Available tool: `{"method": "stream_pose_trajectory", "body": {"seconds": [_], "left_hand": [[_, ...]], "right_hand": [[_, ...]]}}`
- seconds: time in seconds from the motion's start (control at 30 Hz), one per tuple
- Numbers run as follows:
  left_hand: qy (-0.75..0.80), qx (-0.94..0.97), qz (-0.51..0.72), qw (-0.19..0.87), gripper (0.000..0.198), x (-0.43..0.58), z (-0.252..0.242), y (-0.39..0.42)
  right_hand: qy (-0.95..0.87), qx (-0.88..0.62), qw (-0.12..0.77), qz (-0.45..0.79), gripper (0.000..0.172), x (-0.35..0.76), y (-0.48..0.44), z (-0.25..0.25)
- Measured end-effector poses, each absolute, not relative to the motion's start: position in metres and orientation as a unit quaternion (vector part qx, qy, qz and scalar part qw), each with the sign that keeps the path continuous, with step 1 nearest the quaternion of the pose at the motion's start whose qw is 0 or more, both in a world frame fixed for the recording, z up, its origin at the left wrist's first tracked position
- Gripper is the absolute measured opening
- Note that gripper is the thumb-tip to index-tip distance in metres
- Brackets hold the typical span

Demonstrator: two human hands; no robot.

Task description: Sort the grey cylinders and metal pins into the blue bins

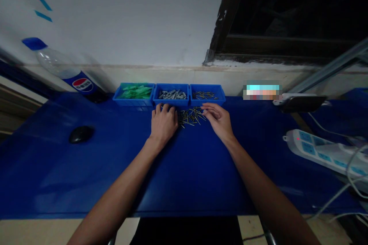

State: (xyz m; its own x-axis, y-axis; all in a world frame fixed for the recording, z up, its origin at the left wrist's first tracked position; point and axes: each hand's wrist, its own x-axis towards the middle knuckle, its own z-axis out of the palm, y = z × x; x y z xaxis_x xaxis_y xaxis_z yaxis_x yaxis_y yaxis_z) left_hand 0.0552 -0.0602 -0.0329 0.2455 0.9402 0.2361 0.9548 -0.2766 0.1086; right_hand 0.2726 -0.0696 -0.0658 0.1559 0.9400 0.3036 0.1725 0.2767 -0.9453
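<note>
A loose pile of small screws point(191, 116) lies on the blue mat point(184, 176) just in front of three blue bins. My left hand point(163, 122) rests palm down at the pile's left edge, fingers curled over the mat below the middle bin point(171, 94) of grey plugs. My right hand point(218, 119) is at the pile's right edge, fingertips pinched together on the screws. The left bin point(134, 92) holds green plastic anchors. The right bin point(207, 94) holds more screws.
A cola bottle point(69, 72) lies tilted at the back left against the wall. A black mouse point(81, 134) sits on the mat at left. A white power strip point(324, 151) with cables and a dark device point(300, 102) are at right.
</note>
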Motion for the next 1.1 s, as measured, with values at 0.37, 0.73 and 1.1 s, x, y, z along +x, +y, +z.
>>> {"method": "stream_pose_trajectory", "body": {"seconds": [0.37,0.73,1.1], "left_hand": [[-0.591,-0.8,-0.1,-0.011,0.04,0.034,-0.043,-0.049],[-0.499,-0.808,-0.308,-0.054,0.033,0.039,-0.045,-0.051],[-0.428,-0.566,-0.507,-0.49,0.039,0.065,-0.042,-0.061]], "right_hand": [[-0.561,-0.503,0.554,0.352,0.022,0.269,-0.072,-0.068],[-0.56,-0.497,0.558,0.358,0.02,0.268,-0.074,-0.065],[-0.554,-0.422,0.532,0.482,0.026,0.252,-0.081,-0.055]]}}
